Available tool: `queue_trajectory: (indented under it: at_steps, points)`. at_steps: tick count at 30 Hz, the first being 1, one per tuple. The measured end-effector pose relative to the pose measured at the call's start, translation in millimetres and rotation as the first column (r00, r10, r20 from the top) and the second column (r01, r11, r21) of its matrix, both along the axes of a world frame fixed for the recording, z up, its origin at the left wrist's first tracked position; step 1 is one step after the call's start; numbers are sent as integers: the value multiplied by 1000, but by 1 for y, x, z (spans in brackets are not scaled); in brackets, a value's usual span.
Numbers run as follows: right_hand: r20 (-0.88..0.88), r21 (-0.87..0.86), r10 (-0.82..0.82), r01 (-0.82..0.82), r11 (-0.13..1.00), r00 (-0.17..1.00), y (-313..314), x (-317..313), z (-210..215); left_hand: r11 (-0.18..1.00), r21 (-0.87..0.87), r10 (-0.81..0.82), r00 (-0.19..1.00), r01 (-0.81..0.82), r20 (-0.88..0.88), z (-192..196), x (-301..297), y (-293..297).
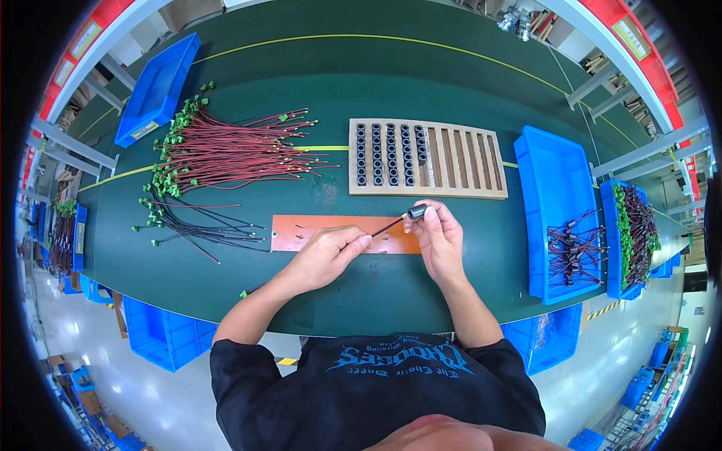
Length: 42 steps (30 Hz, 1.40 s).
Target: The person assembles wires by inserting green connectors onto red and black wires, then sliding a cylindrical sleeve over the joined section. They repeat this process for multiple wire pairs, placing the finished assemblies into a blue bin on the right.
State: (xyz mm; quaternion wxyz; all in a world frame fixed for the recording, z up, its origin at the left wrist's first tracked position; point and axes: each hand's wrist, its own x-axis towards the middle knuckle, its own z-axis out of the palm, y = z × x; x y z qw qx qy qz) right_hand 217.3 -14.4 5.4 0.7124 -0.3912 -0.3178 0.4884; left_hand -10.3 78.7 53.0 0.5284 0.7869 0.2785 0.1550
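Above the orange board [301, 229], my left hand [331, 254] pinches a dark wire [386, 228]. My right hand [440, 237] grips a black cylindrical part [416, 212], and the wire's end meets it. Beyond my hands lies a wooden rack [426, 189] with grooves; similar black cylinders [392, 154] fill its left rows, while the right grooves show bare wood. At the left is a spread of red wires [241, 150] with green connectors [171, 158]. A smaller bunch of black wires [207, 219] lies nearer to me.
To the right, a blue bin [553, 169] holds several wire pieces with black parts [575, 252]. Beside it, another blue bin [611, 225] is packed with wires and green connectors. A blue tray [159, 86] sits at the far left. More blue bins [162, 334] stand below the table's near edge.
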Motion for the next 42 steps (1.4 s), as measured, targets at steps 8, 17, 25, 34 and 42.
queue_trajectory:
  at_steps: [8,17,25,34,42]
  points:
    - [159,-34,118,-114,993,980,-3,1,6,999,-31,-26,999,27,25,-5,2,-1]
    - [-194,-2,314,-320,947,930,-10,-25,-6,899,-437,95,961,29,259,-14,26,-10]
    - [-122,117,-116,130,985,986,-4,22,2,971,-236,-44,999,41,-8,-4,-17,10]
    - [36,8,374,-374,927,927,-8,-13,10,991,-111,-78,995,70,-63,-3,-25,2]
    - [35,147,371,-372,917,928,-5,-20,10,978,210,-6,1000,6,0,13,-46,12]
